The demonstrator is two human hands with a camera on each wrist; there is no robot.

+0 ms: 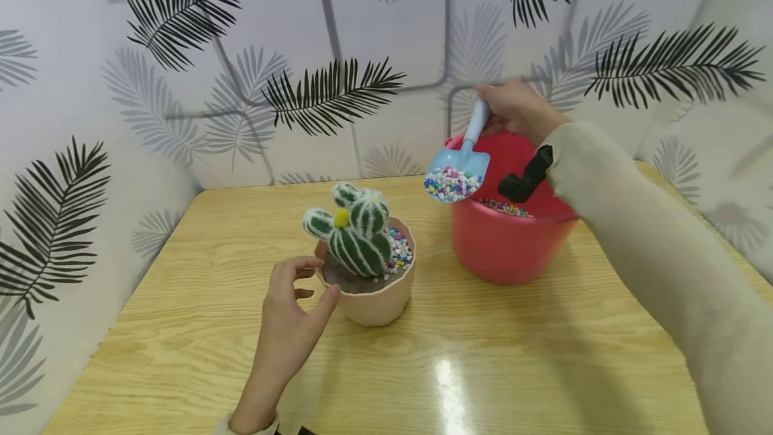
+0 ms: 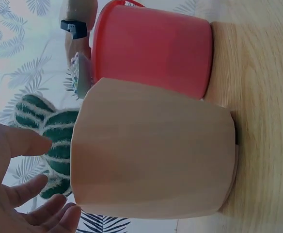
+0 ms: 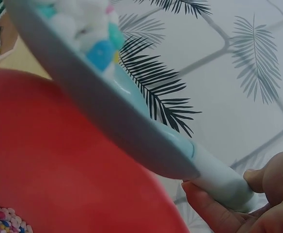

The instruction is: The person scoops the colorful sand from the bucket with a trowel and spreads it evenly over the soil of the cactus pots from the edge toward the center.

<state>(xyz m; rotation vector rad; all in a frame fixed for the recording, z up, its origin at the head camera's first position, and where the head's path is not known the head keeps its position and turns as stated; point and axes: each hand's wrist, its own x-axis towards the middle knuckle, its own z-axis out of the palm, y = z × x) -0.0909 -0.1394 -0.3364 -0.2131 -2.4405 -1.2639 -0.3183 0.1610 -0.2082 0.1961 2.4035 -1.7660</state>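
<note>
2 hands, 1 loaded shovel (image 1: 469, 148), 1 potted cactus (image 1: 360, 247), 1 red bucket (image 1: 507, 247).
Head view: the right arm slants in from the lower right, its hand (image 1: 519, 109) bent down over the bucket and gripping the shovel's handle; the scoop, heaped with coloured pebbles (image 1: 451, 184), hangs right of centre, just beside the bucket rim. The left hand (image 1: 292, 317) rises from the bottom edge, fingers loosely bent, thumb apart, beside the pot (image 1: 377, 304) at centre. Pebbles show in 3 places: scoop, pot, bucket. Left wrist view: the pot fills the middle, the bucket above it; the left hand's fingers lie relaxed and spread at lower left, contact with the rim uncertain. Right wrist view: thumb and fingers hold the handle at lower right; the scoop crosses the upper left.
</note>
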